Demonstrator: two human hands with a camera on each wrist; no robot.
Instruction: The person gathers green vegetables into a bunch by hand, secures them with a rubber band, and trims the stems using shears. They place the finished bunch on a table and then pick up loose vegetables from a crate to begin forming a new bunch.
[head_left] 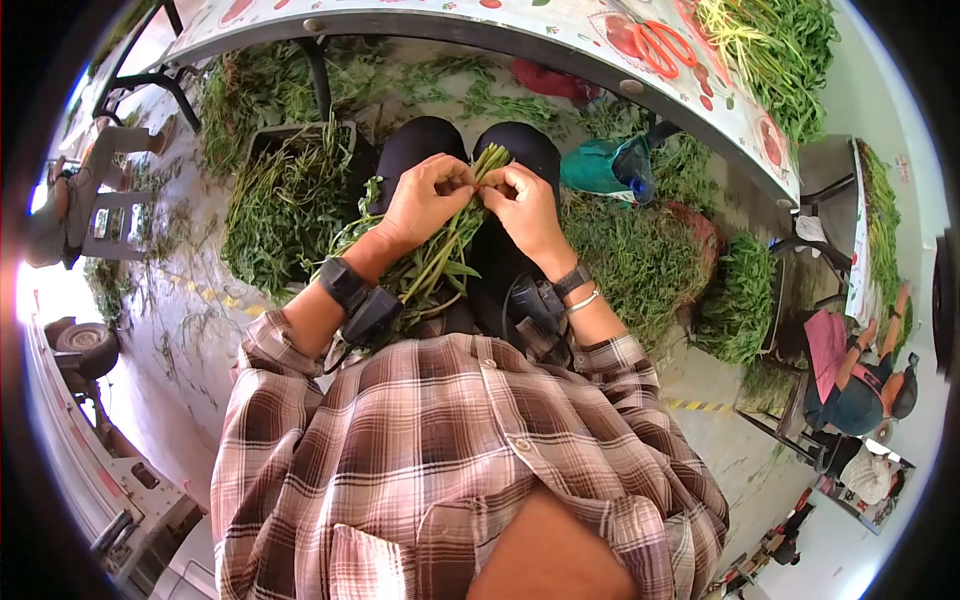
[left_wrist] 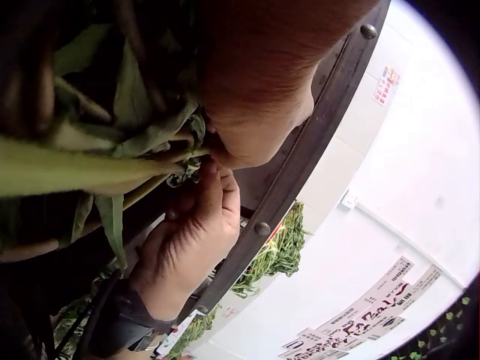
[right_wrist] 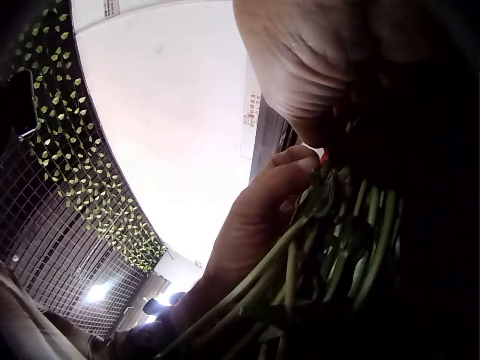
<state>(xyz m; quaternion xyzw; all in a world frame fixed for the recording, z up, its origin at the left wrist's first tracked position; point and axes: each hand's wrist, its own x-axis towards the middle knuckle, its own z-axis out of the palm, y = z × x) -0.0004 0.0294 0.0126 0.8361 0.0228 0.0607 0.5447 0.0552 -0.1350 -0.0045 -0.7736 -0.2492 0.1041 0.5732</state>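
A bunch of leafy green stems (head_left: 435,262) lies across the person's lap, with its cut stem ends (head_left: 491,158) pointing away between the knees. Both hands meet at the bunch just below those ends. The left hand (head_left: 430,200) pinches with thumb and forefinger from the left, and the right hand (head_left: 525,210) pinches from the right, fingertips close together. A small red tie (right_wrist: 324,155) peeks out between the fingertips in the right wrist view; the fingers hide most of it. In the left wrist view, the right hand (left_wrist: 196,236) has its thumb and fingers drawn together at the stems.
A dark crate (head_left: 345,135) heaped with greens stands left of the knees. Right of them are a green bag (head_left: 600,170) and piles of greens (head_left: 640,265). Ahead, a table (head_left: 420,20) carries orange scissors (head_left: 664,50) and more greens (head_left: 785,70). Another person (head_left: 850,385) works at far right.
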